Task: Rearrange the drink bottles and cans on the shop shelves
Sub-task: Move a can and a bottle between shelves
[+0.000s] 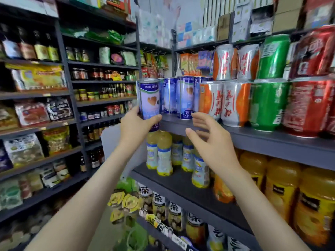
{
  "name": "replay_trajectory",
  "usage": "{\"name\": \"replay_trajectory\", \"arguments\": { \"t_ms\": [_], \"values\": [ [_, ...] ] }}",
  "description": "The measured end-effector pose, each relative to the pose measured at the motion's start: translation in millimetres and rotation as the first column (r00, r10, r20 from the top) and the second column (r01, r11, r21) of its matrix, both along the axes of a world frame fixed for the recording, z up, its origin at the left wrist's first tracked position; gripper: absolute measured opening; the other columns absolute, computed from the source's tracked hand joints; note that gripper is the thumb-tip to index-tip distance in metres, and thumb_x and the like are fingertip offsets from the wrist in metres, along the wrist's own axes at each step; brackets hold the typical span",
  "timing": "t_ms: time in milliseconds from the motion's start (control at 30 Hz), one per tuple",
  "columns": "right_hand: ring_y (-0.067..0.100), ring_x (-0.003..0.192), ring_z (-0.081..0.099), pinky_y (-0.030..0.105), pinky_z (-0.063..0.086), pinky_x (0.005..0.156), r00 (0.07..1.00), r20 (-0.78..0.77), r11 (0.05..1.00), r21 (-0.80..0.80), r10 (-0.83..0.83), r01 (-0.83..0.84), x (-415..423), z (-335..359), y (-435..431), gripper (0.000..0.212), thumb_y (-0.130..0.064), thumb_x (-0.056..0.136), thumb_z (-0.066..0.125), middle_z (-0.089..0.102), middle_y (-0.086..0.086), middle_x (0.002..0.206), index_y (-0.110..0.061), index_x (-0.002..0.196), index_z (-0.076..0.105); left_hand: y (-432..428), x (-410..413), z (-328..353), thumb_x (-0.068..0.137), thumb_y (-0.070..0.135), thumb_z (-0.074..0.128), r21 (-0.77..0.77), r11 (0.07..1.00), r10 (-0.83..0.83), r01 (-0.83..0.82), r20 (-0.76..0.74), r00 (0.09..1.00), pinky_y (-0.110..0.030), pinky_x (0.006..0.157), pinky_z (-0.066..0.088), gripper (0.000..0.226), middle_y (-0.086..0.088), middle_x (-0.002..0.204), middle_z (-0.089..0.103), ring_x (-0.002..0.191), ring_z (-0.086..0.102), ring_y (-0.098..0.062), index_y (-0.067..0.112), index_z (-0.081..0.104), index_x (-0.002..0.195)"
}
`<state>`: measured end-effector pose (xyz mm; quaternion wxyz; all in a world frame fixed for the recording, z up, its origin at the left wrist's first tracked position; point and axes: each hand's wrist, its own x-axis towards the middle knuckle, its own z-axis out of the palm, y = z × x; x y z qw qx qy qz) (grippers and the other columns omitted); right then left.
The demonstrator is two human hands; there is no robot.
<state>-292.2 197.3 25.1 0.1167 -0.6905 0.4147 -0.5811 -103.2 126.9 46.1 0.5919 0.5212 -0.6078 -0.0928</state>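
Observation:
My left hand grips a blue and white drink can upright, just off the left end of the grey shelf. More blue cans of the same kind stand on that shelf's left part. My right hand hovers open below and in front of them, fingers spread, holding nothing. To the right stand silver-orange cans, green cans and red cans, stacked two high.
Pale yellow drink bottles and orange juice bottles fill the shelf below. Tea bottles stand lower still. A dark shelving unit with sauces and snack packs runs along the left of the aisle.

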Motion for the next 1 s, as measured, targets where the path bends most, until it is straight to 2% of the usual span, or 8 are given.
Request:
{"name": "replay_trajectory", "arguments": {
  "t_ms": [67, 200, 267, 467, 567, 700, 867, 1000],
  "values": [
    [-0.001, 0.111, 0.051, 0.01, 0.041, 0.093, 0.997, 0.007, 0.997, -0.018, -0.076, 0.076, 15, 1, -18, 0.038, -0.02, 0.09, 0.062, 0.055, -0.013, 0.118, -0.022, 0.128, 0.053, -34, 25, 10, 0.074, 0.036, 0.077, 0.008, 0.998, 0.056, -0.056, 0.033, 0.998, -0.028, 0.072, 0.046, 0.039, 0.001, 0.098, 0.067, 0.09, 0.062, -0.016, 0.016, 0.066, 0.105],
    [0.006, 0.112, 0.054, 0.025, 0.043, 0.099, 0.973, -0.026, 0.973, -0.031, -0.229, 0.228, 49, 6, -50, 0.037, -0.022, 0.09, 0.062, 0.055, -0.011, 0.117, -0.021, 0.126, 0.054, -84, 66, 24, 0.072, 0.041, 0.076, 0.064, 0.997, 0.05, -0.05, 0.009, 0.999, -0.035, 0.078, 0.051, 0.042, -0.004, 0.104, 0.07, 0.095, 0.065, -0.022, 0.016, 0.066, 0.104],
    [0.007, 0.114, 0.052, 0.023, 0.041, 0.098, 0.95, -0.077, 0.953, -0.046, -0.302, 0.299, 65, 11, -64, 0.038, -0.023, 0.091, 0.061, 0.055, -0.009, 0.12, -0.019, 0.128, 0.053, -100, 78, 27, 0.073, 0.043, 0.075, 0.1, 0.994, 0.031, -0.033, 0.019, 0.999, -0.033, 0.077, 0.05, 0.043, -0.004, 0.105, 0.069, 0.096, 0.064, -0.022, 0.016, 0.066, 0.106],
    [0.011, 0.113, 0.054, 0.025, 0.041, 0.099, 0.886, -0.076, 0.889, -0.058, -0.457, 0.453, 89, 18, -84, 0.038, -0.019, 0.091, 0.061, 0.058, -0.001, 0.123, -0.013, 0.127, 0.054, -107, 73, 22, 0.06, 0.058, 0.073, 0.094, 0.975, -0.208, 0.203, 0.044, 0.977, -0.034, 0.079, 0.052, 0.057, 0.0, 0.101, 0.07, 0.094, 0.064, -0.019, 0.019, 0.066, 0.101],
    [0.016, 0.112, 0.056, 0.025, 0.042, 0.096, 0.833, -0.091, 0.838, -0.092, -0.545, 0.538, 91, 18, -90, 0.037, -0.018, 0.09, 0.061, 0.061, 0.003, 0.12, -0.011, 0.126, 0.055, -107, 48, 22, 0.07, 0.048, 0.077, 0.081, 0.936, -0.35, 0.342, 0.114, 0.93, -0.029, 0.076, 0.05, 0.04, 0.006, 0.096, 0.067, 0.09, 0.062, -0.013, 0.021, 0.066, 0.099],
    [0.018, 0.117, 0.054, 0.025, 0.04, 0.097, 0.746, -0.17, 0.763, -0.074, -0.644, 0.642, 87, 20, -92, 0.043, -0.017, 0.091, 0.06, 0.057, 0.004, 0.126, -0.01, 0.131, 0.049, -113, 8, 28, 0.074, 0.052, 0.072, 0.119, 0.914, -0.405, 0.389, 0.203, 0.891, -0.03, 0.07, 0.045, 0.046, 0.001, 0.098, 0.065, 0.088, 0.059, -0.018, 0.015, 0.062, 0.1],
    [0.016, 0.121, 0.048, 0.017, 0.032, 0.092, 0.662, -0.248, 0.694, -0.064, -0.707, 0.717, 83, 17, -96, 0.047, -0.02, 0.093, 0.057, 0.05, 0.002, 0.132, -0.011, 0.137, 0.042, -126, -18, 27, 0.074, 0.057, 0.069, 0.172, 0.911, -0.41, 0.376, 0.254, 0.876, -0.038, 0.08, 0.048, 0.063, -0.011, 0.109, 0.06, 0.102, 0.057, -0.03, 0.007, 0.055, 0.11],
    [0.018, 0.124, 0.044, 0.02, 0.033, 0.096, 0.639, -0.288, 0.686, -0.103, -0.713, 0.72, 82, 12, -95, 0.045, -0.018, 0.094, 0.054, 0.05, 0.004, 0.132, -0.009, 0.136, 0.042, -115, -20, 23, 0.08, 0.048, 0.068, 0.131, 0.941, -0.338, 0.312, 0.312, 0.888, -0.04, 0.088, 0.043, 0.078, -0.015, 0.13, 0.047, 0.119, 0.048, -0.033, 0.003, 0.035, 0.134]
  ]
}}
